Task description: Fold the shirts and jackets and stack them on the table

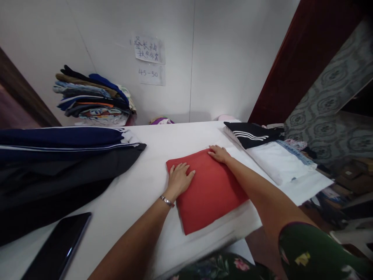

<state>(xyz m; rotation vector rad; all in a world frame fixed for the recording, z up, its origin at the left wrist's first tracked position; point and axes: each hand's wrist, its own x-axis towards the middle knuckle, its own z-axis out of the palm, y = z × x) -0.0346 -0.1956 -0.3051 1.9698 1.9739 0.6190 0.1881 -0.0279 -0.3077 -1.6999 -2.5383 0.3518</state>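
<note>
A red garment [210, 194], folded into a flat, roughly square bundle, lies on the white table [145, 186] in front of me. My left hand [180, 179] rests flat on its left side, fingers spread and palm down. At its far edge, my right hand [219, 154] lies on the cloth with the fingers stretched out. Neither hand grips the fabric. What kind of garment it is does not show in this folded state.
Dark trousers with white stripes [67, 149] spread over the left, near a black phone [58, 249]. Folded clothes [94, 97] are stacked behind. At right lie a black striped garment [256, 134] and a white one [279, 159]. Paper notes [150, 48] hang on the wall.
</note>
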